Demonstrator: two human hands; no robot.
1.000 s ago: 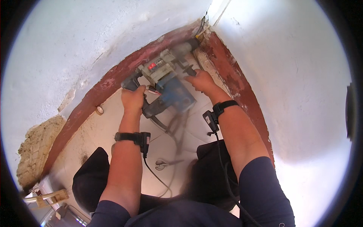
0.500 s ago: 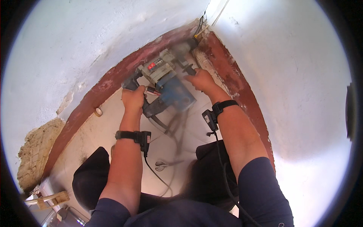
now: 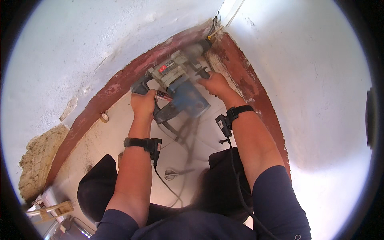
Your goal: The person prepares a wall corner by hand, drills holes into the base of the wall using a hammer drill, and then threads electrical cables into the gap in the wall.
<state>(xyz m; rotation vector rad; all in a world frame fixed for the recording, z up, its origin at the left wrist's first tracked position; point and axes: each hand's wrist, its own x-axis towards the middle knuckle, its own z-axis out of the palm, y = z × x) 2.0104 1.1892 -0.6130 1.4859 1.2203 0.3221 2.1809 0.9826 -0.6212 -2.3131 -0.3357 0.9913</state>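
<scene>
A large rotary hammer drill with a grey metal body and a blue motor housing is held up near the corner of two walls. Its chuck end points away from me, toward the corner at the base of the walls; the tip of any bit is hidden there. My left hand is closed around the black rear handle. Around the black side handle near the front, my right hand is wrapped. The drill's dark cable hangs from the rear handle toward the floor, partly smeared.
Scissors lie on the pale tiled floor between my knees. A tape roll sits by the left wall's red band. The right wall has a red band too. Bare, crumbled plaster shows at left. Thin cables run down the corner.
The drill and both my hands have shifted very slightly in the picture, to the right and down. My grip on both handles stays the same.
</scene>
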